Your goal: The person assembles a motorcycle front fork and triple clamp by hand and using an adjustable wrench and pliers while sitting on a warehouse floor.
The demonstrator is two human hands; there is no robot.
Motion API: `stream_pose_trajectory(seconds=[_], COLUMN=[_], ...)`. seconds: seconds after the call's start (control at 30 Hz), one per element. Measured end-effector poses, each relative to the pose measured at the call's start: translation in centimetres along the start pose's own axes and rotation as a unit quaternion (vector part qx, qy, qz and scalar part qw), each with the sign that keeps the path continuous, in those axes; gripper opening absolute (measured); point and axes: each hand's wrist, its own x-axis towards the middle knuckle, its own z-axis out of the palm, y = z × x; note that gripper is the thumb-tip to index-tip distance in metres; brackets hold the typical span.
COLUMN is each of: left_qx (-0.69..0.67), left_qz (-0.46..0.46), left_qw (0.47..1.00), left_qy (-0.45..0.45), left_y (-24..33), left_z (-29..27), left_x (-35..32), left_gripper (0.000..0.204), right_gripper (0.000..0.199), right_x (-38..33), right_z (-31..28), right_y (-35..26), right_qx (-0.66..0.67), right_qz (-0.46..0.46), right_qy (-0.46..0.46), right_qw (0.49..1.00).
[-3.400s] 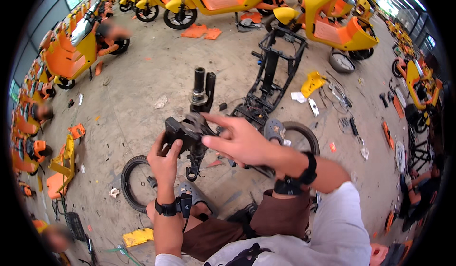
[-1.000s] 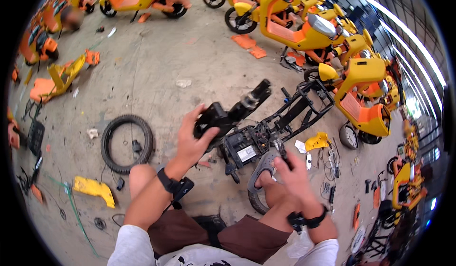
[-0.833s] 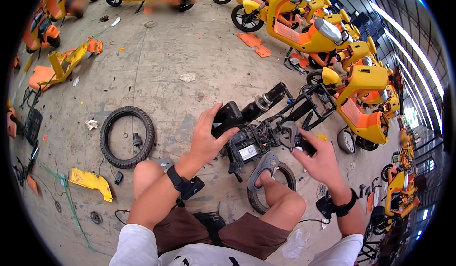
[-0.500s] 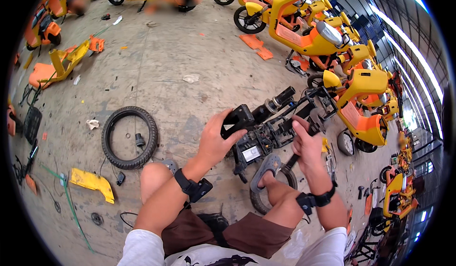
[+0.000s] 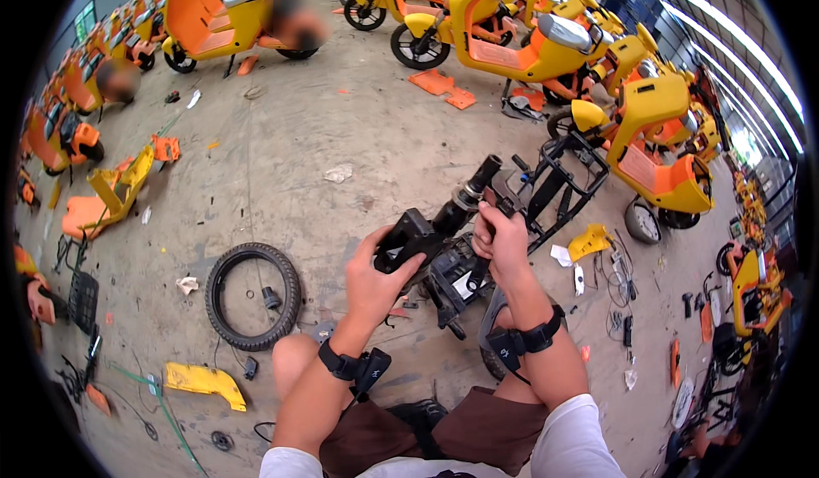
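I sit on a concrete floor with a black scooter fork and steering assembly [image 5: 444, 222] held in front of me. My left hand [image 5: 375, 278] grips its black boxy lower part. My right hand [image 5: 502, 237] is closed around the upper part, next to the steering tube [image 5: 474, 190] that points up and away. Under the assembly lies a black stripped scooter frame [image 5: 559, 179] with a small wheel [image 5: 490, 354] partly hidden by my right forearm. Both wrists wear black straps.
A loose black tyre [image 5: 253, 295] lies on the floor to my left, a yellow plastic panel [image 5: 205, 382] nearer me. Yellow and orange scooters [image 5: 520, 43] stand across the back and right. Wires, a yellow part [image 5: 590, 242] and small pieces litter the floor at right.
My right hand came up from low beside the wheel onto the upper part of the assembly. The assembly stays in my left hand, its tube now tilted up to the right.
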Motion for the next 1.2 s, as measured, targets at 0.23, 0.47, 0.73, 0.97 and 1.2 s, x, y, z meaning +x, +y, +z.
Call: stream_pose_trajectory(seconds=[0.23,0.47,0.73,0.97,1.2], left_qx=[0.01,0.006,0.044,0.036,0.057], left_qz=[0.012,-0.006,0.015,0.043,0.056], left_qw=[1.0,1.0,0.999,0.998,0.996], left_qy=[0.003,0.006,0.017,-0.001,0.029], left_y=[-0.1,0.3,0.7,-1.1,-2.2], left_z=[0.4,0.4,0.9,0.8,0.4], left_x=[0.2,0.2,-0.1,0.6,0.0], left_gripper=[0.053,0.052,0.051,0.051,0.054], right_gripper=[0.009,0.032,0.034,0.036,0.033], right_x=[-0.2,-0.5,-0.6,-0.9,-10.7], right_z=[-0.3,0.5,0.0,0.0,-4.5], right_y=[-0.7,-0.7,-0.5,-0.1,-7.0], right_qx=[0.032,0.029,0.024,-0.018,-0.019], right_qz=[0.003,-0.021,-0.012,-0.039,-0.09], right_qy=[-0.007,0.016,0.03,0.117,0.186], right_qw=[0.999,0.999,0.999,0.992,0.978])
